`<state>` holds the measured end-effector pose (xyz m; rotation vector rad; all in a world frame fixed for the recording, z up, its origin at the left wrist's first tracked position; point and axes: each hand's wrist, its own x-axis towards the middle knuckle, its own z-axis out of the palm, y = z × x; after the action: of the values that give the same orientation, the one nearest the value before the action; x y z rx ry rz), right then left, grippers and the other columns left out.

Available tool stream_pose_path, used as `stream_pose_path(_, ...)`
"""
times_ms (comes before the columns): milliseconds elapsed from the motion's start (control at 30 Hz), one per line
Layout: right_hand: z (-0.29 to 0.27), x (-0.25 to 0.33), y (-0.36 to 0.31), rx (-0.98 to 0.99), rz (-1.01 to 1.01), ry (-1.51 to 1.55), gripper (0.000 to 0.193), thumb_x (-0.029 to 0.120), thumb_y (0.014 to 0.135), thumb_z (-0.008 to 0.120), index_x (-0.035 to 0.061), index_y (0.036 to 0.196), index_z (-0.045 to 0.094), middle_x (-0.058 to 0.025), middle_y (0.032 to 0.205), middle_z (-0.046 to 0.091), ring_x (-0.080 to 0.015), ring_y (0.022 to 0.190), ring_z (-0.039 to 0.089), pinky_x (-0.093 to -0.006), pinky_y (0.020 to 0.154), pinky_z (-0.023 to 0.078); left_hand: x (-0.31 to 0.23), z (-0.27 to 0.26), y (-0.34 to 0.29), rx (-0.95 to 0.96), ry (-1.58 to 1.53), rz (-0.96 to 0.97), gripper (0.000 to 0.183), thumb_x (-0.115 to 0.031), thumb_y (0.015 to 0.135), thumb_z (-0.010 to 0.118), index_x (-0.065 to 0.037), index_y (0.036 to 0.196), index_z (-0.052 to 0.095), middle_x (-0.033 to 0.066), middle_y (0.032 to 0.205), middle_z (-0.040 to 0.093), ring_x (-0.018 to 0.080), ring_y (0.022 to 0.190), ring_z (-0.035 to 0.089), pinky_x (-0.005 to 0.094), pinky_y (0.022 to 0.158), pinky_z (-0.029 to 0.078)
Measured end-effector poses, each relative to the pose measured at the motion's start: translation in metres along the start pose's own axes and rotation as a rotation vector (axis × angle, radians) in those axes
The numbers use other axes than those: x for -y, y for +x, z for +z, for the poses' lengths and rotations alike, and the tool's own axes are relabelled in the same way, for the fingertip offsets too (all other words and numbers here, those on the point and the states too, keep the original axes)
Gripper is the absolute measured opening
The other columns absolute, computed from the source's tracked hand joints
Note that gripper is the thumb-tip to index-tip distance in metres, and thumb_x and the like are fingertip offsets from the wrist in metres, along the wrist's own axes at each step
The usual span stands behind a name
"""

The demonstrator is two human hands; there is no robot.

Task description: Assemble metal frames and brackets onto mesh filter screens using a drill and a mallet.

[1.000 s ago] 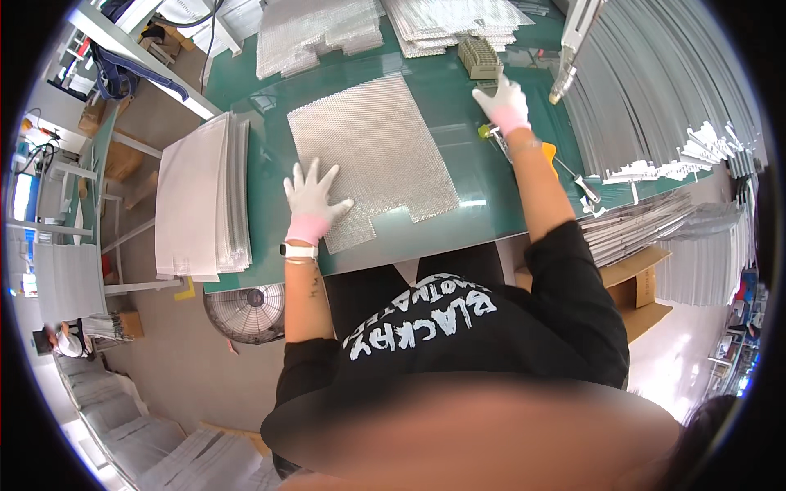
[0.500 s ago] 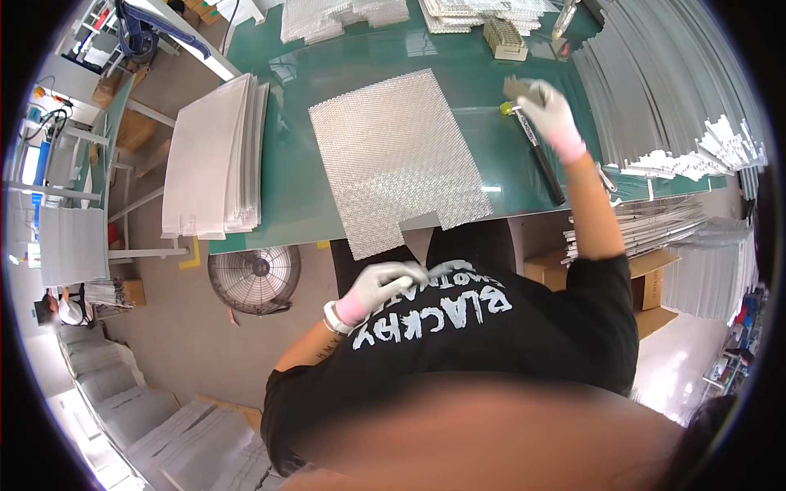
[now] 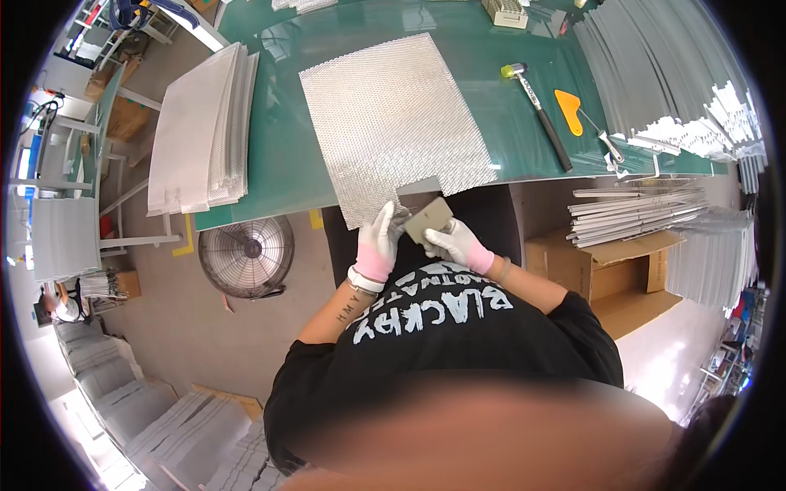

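A flat grey-green rectangular plate [image 3: 427, 219] is pinched between the thumb and fingers of my right hand [image 3: 458, 245], in front of my body. Close by on its left, my left hand [image 3: 378, 241] has its fingers bent at the notched near edge of a silvery mesh sheet [image 3: 393, 114]; what they hold, if anything, I cannot make out. Both hands wear white gloves with pink cuffs. The mesh sheet lies on the green table [image 3: 278, 164], its near tab jutting past the edge. A hammer [image 3: 538, 116] with a yellow-green head rests right of the sheet.
An orange scraper [image 3: 568, 111] and a small hand tool [image 3: 610, 146] lie beyond the hammer. Mesh sheets are stacked at left [image 3: 201, 131]; long grey strips [image 3: 655, 74] fill the right. A box of small parts [image 3: 505, 12] stands far back. A floor fan [image 3: 246, 255] and carton [image 3: 630, 278] are below.
My right hand has come from beside the hammer to my body, bringing the plate. My left hand has moved up toward the sheet's notch. The whole view has shifted, showing the orange scraper.
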<state>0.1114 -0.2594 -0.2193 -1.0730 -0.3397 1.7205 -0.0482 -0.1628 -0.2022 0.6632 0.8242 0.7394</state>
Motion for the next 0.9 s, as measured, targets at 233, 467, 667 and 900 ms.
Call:
stream_pose_path(233, 0.01, -0.007, 0.006, 0.078, -0.101, 0.337, 0.027, 0.018, 0.099, 0.06, 0.0026, 0.12, 0.058, -0.0078, 0.105, 0.066, -0.0187, 0.089, 0.067, -0.0352, 0.08, 0.058, 0.003, -0.004, -0.006, 0.095, -0.06, 0.064, 0.029, -0.015, 0.104, 0.049, 0.007, 0.119, 0.061, 0.0156, 0.11, 0.067, 0.0218, 0.1, 0.068, 0.0338, 0.084, 0.056)
stream_pose_path(467, 0.013, -0.008, 0.007, -0.037, -0.12, 0.176, 0.031, 0.021, 0.099, 0.059, 0.0005, 0.122, 0.058, -0.0087, 0.107, 0.068, -0.018, 0.09, 0.067, -0.0338, 0.08, 0.058, 0.015, -0.023, -0.015, 0.221, 0.98, 0.619, 0.03, -0.007, 0.103, 0.044, 0.003, 0.131, 0.052, 0.0197, 0.107, 0.068, 0.0219, 0.095, 0.07, 0.0336, 0.081, 0.058)
stream_pose_path(667, 0.01, 0.0, 0.008, -0.068, -0.168, -0.232, 0.032, 0.025, 0.099, 0.061, 0.0018, 0.121, 0.059, -0.0058, 0.105, 0.067, -0.0127, 0.087, 0.065, -0.0275, 0.077, 0.055, 0.018, -0.007, -0.01, 0.224, 0.475, 0.19, 0.026, -0.017, 0.104, 0.049, 0.004, 0.112, 0.061, 0.0094, 0.087, 0.067, 0.0131, 0.074, 0.062, 0.0258, 0.068, 0.052)
stream_pose_path(900, -0.001, 0.013, 0.012, -0.454, -0.348, -0.058, 0.025, 0.024, 0.096, 0.064, 0.0013, 0.088, 0.062, -0.001, 0.082, 0.063, -0.0084, 0.075, 0.059, -0.0244, 0.071, 0.051, 0.008, -0.005, -0.009, 0.167, 0.339, -0.124, 0.028, -0.025, 0.104, 0.05, 0.001, 0.109, 0.061, 0.0024, 0.082, 0.063, 0.0079, 0.067, 0.054, 0.0208, 0.063, 0.044)
